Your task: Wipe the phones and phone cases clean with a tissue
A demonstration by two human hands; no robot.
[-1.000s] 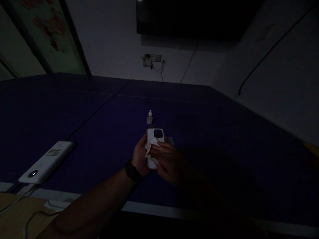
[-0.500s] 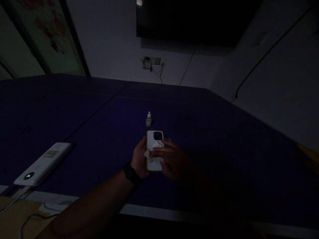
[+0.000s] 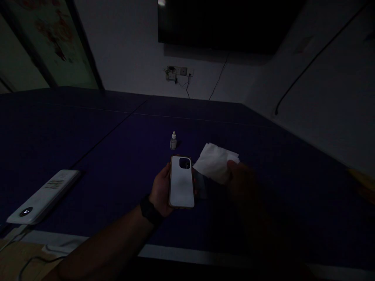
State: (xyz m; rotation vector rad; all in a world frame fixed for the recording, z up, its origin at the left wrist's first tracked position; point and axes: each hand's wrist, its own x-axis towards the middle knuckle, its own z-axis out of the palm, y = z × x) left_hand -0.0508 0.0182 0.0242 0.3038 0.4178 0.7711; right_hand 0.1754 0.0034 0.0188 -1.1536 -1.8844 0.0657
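Note:
My left hand (image 3: 161,192), with a dark watch on its wrist, is wrapped around a phone case (image 3: 181,183). The case has a white back, a brownish rim and a camera cutout at its top; whether a phone sits inside I cannot tell. To the right of it, my right hand (image 3: 241,177) pinches a white tissue (image 3: 215,162) by its right edge, apart from the case. Just beyond the case, a small dropper bottle (image 3: 173,141) with a white top stands upright on the table. A pale, see-through flat item (image 3: 200,186) lies partly hidden behind the case.
A white power bank (image 3: 43,197) with a plugged-in cable lies at the left on the dark purple table (image 3: 117,156). Black cable (image 3: 41,258) runs along the near left edge. Wall sockets (image 3: 177,72) and a large dark screen (image 3: 228,23) are at the back.
My right hand has lifted the tissue off the back of the phone case and moved it to the right, where it hangs spread out. The left hand still holds the case.

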